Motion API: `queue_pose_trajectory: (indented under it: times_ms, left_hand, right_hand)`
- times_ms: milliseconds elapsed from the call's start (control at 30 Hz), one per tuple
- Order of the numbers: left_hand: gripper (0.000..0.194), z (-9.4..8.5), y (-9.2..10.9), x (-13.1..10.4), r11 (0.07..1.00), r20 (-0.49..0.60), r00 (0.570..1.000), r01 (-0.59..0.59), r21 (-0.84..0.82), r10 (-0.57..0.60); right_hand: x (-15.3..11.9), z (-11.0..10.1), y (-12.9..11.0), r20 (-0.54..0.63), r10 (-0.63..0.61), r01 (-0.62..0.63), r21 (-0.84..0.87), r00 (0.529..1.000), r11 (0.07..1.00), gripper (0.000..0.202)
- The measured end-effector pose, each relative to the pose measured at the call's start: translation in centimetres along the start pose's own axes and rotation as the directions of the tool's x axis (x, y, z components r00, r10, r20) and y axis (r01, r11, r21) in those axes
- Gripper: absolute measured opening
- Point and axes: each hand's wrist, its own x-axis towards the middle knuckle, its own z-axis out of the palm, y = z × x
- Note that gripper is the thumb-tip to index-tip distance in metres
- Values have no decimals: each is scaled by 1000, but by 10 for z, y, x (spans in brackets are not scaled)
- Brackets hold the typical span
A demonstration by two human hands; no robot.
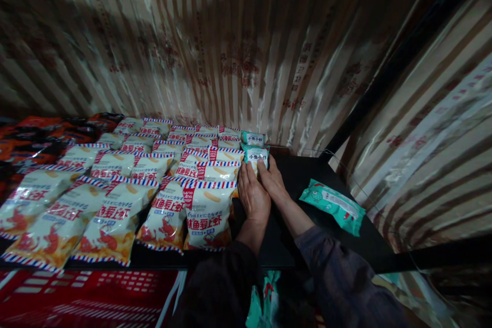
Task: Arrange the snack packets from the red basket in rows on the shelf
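My left hand (253, 197) and my right hand (273, 179) are side by side on a black shelf (286, 230), pressed around a small teal and white snack bag (257, 155). My fingers cover the lower part of the bag, which stands just in front of a matching teal bag (253, 138). Close to the left hand, rows of white snack bags (209, 210) with red lettering and striped edges lean back on the shelf. Another teal bag (333, 204) lies flat to the right of my right forearm.
Orange and black packets (34, 138) fill the far left. A red plastic basket (88, 297) is below the shelf's front edge, and more teal packets (263, 300) are below my arms. A dark metal post (369, 87) rises at the right, with striped printed sheeting (238, 36) behind.
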Motion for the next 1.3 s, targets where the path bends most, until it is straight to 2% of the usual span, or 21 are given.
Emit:
queue_pose_trajectory:
  times_ms: [433,1100,1300]
  left_hand:
    - [49,-1,1,1,999,7,999,50,-22,-50]
    - [44,0,2,4,993,-24,994,108,-50,-110]
    - [54,2,-2,4,992,-28,998,49,-116,-53]
  right_hand:
    - [-5,-3,-3,46,-20,17,48,999,999,59]
    - [-2,2,10,8,-18,17,122,1000,992,60]
    - [0,1,9,-43,52,-50,54,998,997,65]
